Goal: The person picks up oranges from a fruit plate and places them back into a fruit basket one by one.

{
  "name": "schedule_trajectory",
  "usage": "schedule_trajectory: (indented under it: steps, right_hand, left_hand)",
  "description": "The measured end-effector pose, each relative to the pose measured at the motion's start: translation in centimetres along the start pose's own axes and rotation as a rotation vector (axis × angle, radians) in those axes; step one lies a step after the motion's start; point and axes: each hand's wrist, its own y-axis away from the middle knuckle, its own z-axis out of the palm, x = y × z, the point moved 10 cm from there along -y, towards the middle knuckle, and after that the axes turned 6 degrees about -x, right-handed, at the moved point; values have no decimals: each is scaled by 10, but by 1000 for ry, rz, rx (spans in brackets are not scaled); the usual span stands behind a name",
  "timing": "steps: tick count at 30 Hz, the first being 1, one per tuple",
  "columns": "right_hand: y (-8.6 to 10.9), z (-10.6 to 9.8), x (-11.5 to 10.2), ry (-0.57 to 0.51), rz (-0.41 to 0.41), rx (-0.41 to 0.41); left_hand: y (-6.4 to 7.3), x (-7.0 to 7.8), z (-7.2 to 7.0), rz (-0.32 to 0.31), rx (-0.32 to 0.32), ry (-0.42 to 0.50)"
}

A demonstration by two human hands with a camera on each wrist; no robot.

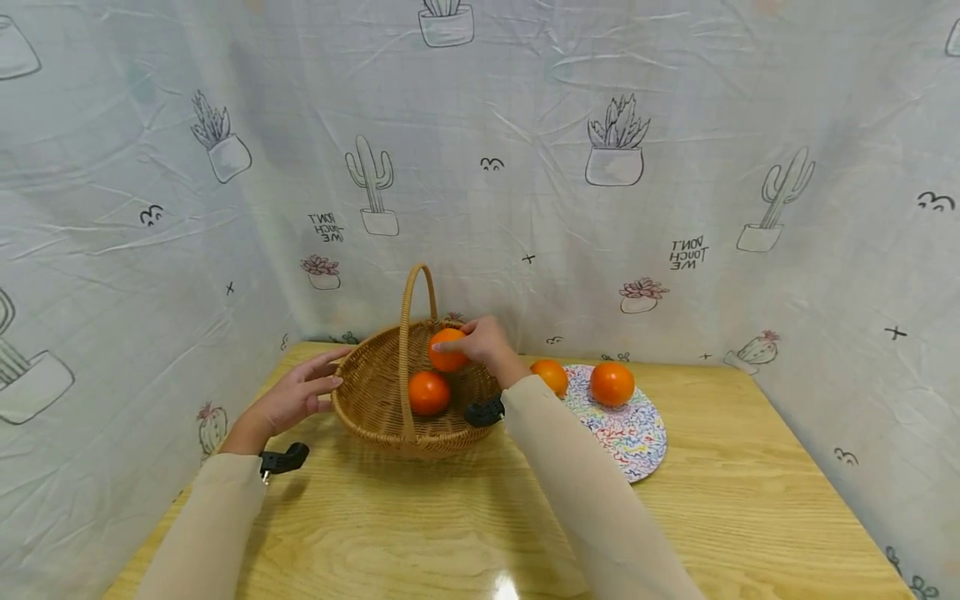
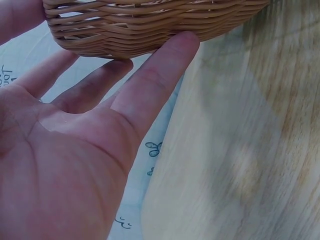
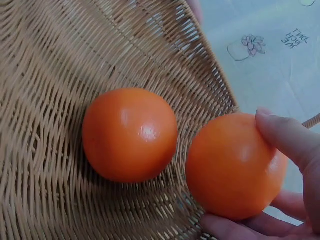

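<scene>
A wicker basket (image 1: 375,429) with a tall arched handle stands at the back of the table, left of the middle. My left hand (image 1: 303,390) touches its left end; in the left wrist view the extended fingers (image 2: 155,80) rest against the woven side. Over the basket's right half, my right hand (image 1: 483,343) pinches a smooth, round orange-coloured fruit (image 3: 235,167) between thumb and fingers. A second such fruit (image 3: 130,135) lies on the basket's floor beside it. Whether the held fruit touches the weave, I cannot tell.
Right of the basket lies a round plate (image 1: 637,442) with a colourful squiggle pattern, partly behind my right forearm. Two more orange-coloured fruits show there, one (image 1: 612,384) on the plate and one (image 1: 551,377) beside my sleeve. A patterned cloth (image 1: 562,225) hangs behind the wooden table (image 1: 420,525).
</scene>
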Motion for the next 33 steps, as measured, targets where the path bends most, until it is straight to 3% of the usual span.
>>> schedule_trajectory:
  steps: [4,15,18,23,33]
  right_hand:
    - [-4,4,4,76,25,-5]
    - [-9,13,7,152,83,10]
    - [-12,15,10,150,109,5]
    - [-17,21,17,98,167,-68]
    - [-8,14,4,82,62,-130]
  left_hand:
    - [-1,0,0,2,7,1]
    - [0,-1,-2,-17,-6,-8]
    - [-1,-2,-3,-25,-1,-4]
    - [-3,-1,-2,-25,1,-1]
    - [-6,-3,-5,-28,4,3]
